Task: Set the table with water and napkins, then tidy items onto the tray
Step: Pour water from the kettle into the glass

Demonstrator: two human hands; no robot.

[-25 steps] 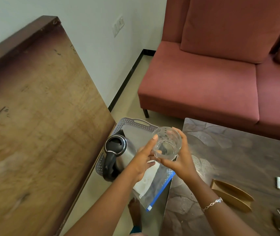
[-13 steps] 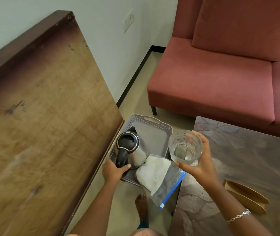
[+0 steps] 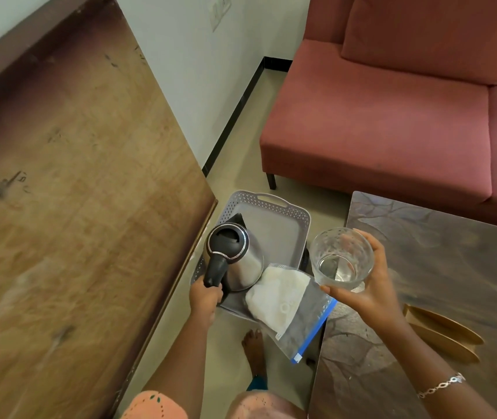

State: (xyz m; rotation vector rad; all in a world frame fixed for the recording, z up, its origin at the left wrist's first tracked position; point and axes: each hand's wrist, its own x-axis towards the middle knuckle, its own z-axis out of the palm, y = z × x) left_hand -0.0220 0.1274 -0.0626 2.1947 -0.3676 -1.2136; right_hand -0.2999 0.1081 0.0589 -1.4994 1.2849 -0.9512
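A steel kettle (image 3: 242, 261) with a black lid and handle stands in a grey perforated tray (image 3: 274, 225) on the floor. My left hand (image 3: 206, 299) is closed around the lower end of the kettle's handle. My right hand (image 3: 368, 294) holds a clear drinking glass (image 3: 341, 256) upright, above the gap between the tray and the dark table (image 3: 440, 261). A clear zip bag of white napkins (image 3: 283, 297) with a blue seal lies over the tray's near right corner.
A large wooden board (image 3: 75, 192) leans at the left, close to the tray. A red sofa (image 3: 392, 116) stands behind. On the table lies a gold napkin holder (image 3: 443, 331) at the right. My bare foot (image 3: 254, 352) is on the floor below the bag.
My left hand left the glass, went down to the kettle and closed on its handle. My right hand kept the glass and drifted right, toward the table.
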